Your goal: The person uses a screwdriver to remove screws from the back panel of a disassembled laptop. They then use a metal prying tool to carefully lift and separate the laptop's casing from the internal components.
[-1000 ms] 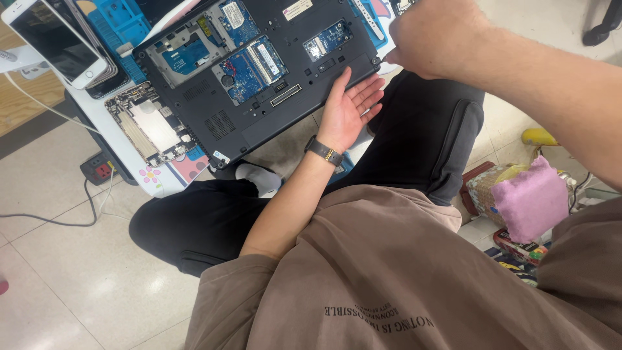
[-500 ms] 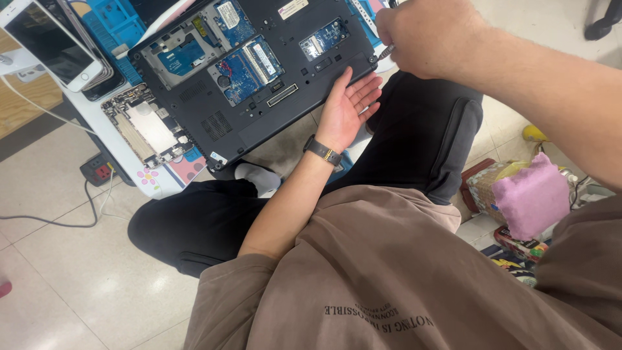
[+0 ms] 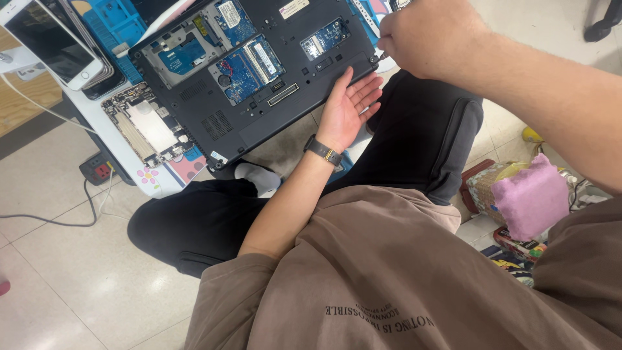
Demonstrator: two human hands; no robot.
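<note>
My phone (image 3: 48, 42) lies at the top left, white-framed, its dark screen blank. On the laptop's (image 3: 259, 97) black underside, a pale rectangular label (image 3: 293, 8) sits at the top edge, a white one (image 3: 229, 13) tops the blue board left of it, and a small white sticker (image 3: 218, 156) marks the near corner. At the right, a pink foam-wrapped packet (image 3: 531, 198) rests on a patterned box (image 3: 486, 188).

White phone (image 3: 48, 42), pink sponge (image 3: 531, 196), power strip (image 3: 97, 170) on floor.
</note>
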